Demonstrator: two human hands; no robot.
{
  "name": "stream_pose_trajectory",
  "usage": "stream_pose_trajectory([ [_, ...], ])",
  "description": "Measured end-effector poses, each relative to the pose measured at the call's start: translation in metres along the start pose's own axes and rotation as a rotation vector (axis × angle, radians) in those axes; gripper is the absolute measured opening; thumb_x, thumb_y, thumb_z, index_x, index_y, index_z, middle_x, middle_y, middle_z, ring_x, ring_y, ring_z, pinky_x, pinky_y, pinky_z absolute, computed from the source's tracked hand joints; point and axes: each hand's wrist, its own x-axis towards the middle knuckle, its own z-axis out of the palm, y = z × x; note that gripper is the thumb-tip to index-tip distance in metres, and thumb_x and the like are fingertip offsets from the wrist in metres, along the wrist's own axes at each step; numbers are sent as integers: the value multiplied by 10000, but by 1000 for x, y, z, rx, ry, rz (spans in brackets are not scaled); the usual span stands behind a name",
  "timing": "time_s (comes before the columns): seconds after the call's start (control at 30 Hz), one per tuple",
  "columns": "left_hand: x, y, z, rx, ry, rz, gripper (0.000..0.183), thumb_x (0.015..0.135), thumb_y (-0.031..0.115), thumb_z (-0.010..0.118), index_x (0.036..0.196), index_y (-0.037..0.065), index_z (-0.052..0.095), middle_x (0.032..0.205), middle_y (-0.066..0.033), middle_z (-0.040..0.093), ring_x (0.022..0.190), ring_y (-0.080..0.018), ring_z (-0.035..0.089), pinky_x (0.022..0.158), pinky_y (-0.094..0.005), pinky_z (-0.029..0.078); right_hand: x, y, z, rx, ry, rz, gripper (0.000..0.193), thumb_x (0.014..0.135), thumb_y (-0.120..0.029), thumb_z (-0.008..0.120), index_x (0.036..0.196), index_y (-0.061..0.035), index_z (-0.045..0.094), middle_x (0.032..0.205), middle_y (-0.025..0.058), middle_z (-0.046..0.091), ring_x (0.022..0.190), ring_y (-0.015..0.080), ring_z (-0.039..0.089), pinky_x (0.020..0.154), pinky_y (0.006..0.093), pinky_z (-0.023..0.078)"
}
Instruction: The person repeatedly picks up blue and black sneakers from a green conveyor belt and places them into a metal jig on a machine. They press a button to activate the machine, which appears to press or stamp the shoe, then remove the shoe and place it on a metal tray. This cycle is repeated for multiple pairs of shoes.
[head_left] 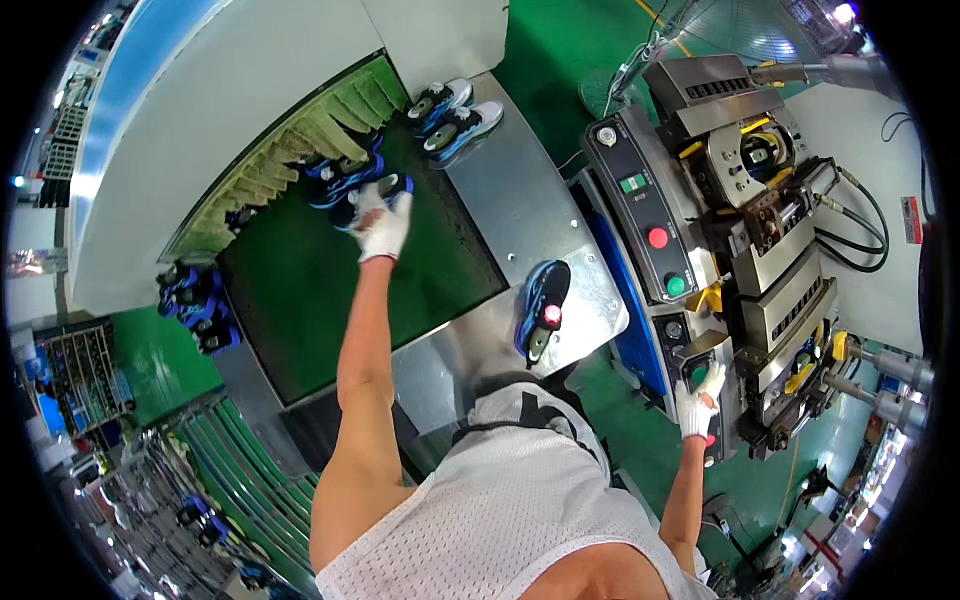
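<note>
My left hand [384, 228], in a white glove with bare fingertips, reaches over the green conveyor belt [330, 320]. Its fingers close over a black-and-blue sneaker [401, 184] near the fringed curtain. Another blue-and-black sneaker [350, 178] lies just beyond, partly under the fringe. My right hand [696, 405], gloved the same way, is at the lower control panel [716, 430] of the press, with fingers stretched out beside a green button. On the metal table's corner, in front of me, a single dark sneaker [544, 310] with blue trim lies with a red light spot on it.
Two white-toed sneakers [460, 125] stand on the metal ledge beyond the belt. Stacked blue-and-black shoes [198, 305] sit at its left side. The press [770, 240] with clamps and hoses fills the right. Racks [230, 480] stand at lower left.
</note>
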Motion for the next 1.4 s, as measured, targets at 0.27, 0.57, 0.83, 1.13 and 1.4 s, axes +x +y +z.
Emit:
stream_pose_trajectory([
  [0.27,37,-113,33,197,16,-115,550,971,545,532,1267,86,597,1261,-178,633,1214,-386,560,951,-519,482,-68,-57,-1,134,-305,14,835,819,-326,759,1499,3,404,1514,241,465,1392,369,472,1145,406,378],
  [0.57,-52,-34,4,3,-63,208,209,882,168,705,1055,57,670,1143,-136,619,968,-308,678,828,-426,547,-29,-215,-51,569,-499,-254,771,841,-394,731,1443,9,469,1453,239,521,1362,362,504,1139,407,391],
  [0.83,-147,239,-18,-320,-586,1035,250,789,80,760,1020,53,669,1031,-134,661,923,-317,677,807,-391,555,4,-275,-39,824,-258,-520,674,811,-189,662,1404,47,445,1267,265,608,1184,413,609,1018,428,488],
  [1.13,-83,523,52,-465,-458,1192,563,843,126,787,1345,18,557,1296,-177,591,1083,-279,634,916,-394,547,24,-76,-142,2059,-519,114,653,771,-134,826,1355,2,569,1127,69,691,972,133,645,801,284,538],
  [1.4,22,640,284,-108,-429,1000,731,838,423,756,1373,-12,512,1342,-255,552,1242,-395,558,1059,-449,442,21,12,-144,2241,-338,151,616,845,-109,779,1403,-1,541,1249,77,672,1074,169,641,938,337,529],
])
